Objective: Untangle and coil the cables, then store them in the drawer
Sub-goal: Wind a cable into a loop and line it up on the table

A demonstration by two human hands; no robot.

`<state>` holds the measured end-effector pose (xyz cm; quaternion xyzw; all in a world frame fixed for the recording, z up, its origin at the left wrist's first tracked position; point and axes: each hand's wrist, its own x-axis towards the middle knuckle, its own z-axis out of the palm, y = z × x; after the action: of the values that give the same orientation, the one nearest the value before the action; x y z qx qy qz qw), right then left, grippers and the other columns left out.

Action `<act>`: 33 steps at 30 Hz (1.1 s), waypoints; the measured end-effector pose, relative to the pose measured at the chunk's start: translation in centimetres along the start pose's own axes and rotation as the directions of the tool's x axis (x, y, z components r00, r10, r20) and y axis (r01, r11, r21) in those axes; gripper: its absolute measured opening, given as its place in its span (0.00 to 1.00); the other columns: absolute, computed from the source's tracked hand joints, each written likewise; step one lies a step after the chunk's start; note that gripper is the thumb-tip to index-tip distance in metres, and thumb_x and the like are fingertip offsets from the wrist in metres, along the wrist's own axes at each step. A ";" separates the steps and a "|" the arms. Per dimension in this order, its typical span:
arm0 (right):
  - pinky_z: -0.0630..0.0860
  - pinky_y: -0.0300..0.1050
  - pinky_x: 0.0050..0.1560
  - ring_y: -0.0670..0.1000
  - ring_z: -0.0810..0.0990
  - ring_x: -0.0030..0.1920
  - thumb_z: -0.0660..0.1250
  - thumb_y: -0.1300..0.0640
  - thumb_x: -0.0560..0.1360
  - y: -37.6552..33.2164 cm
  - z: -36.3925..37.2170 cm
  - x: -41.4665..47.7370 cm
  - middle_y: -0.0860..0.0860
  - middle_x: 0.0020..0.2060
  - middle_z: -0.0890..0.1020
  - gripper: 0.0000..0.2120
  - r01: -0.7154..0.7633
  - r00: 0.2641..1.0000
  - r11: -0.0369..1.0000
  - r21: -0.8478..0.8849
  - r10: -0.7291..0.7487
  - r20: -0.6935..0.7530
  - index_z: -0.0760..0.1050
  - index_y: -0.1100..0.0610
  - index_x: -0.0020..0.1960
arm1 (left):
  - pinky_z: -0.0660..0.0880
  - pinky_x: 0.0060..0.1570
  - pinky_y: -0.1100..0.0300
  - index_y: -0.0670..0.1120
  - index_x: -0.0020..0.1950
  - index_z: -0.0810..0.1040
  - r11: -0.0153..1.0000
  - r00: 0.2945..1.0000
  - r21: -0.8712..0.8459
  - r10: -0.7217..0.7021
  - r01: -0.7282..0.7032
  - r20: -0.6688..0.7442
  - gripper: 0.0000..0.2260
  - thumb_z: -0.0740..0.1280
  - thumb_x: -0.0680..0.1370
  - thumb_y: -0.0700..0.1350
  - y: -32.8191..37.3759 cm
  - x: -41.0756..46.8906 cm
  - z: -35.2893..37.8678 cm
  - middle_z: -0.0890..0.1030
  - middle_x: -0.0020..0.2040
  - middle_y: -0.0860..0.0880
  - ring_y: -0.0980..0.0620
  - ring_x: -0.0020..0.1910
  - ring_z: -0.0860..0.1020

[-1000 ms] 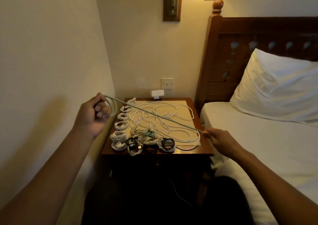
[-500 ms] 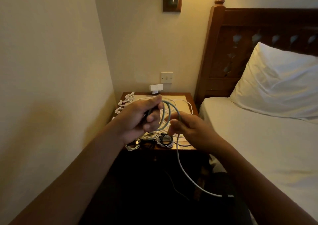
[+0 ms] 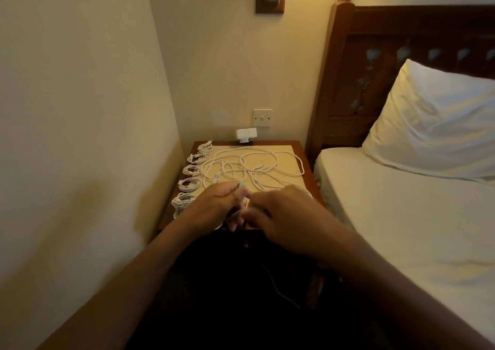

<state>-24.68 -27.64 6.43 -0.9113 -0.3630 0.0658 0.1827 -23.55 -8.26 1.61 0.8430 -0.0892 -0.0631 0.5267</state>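
Forearms, yours, reach in from both lower corners and meet over the near edge of the bench, a dark wooden nightstand wedged between a cream wall on your left and the bed on your right. Below that edge everything is in shadow. One thin pale strand slants down to the right there, and you cannot see where it ends.

Your left hand has its fingers curled round the pale green cable. Only a short bit of it shows, pointing up and away from you between thumb and fingers; both hands hide the rest. Your right hand lies close against the left, so blurred that you cannot tell whether it pinches the cable.

Beyond your knuckles a cream mat covers most of the bench top. On it sprawls the loose white cable, its loops spread mainly left to right. Along the left edge a row of coiled white cables runs near to far, perhaps six of them.

At the back stands a small white adapter, under a wall switch. Further right rise the carved headboard and a white pillow.
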 end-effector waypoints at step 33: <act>0.78 0.50 0.49 0.50 0.80 0.47 0.65 0.52 0.82 9.4 7.2 2.3 0.50 0.45 0.83 0.10 -0.204 0.931 0.937 0.284 0.275 -0.239 0.83 0.55 0.51 | 0.64 0.26 0.64 0.42 0.46 0.75 0.344 0.994 -0.934 0.000 -0.099 -0.106 0.14 0.55 0.85 0.45 1.3 -1.6 0.9 0.63 0.24 0.52 0.57 0.21 0.63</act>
<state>-18.84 -30.33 -3.73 -0.9182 -0.2080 0.0063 0.3371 -25.36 -9.27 2.44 0.3891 -0.0397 -0.0502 0.9190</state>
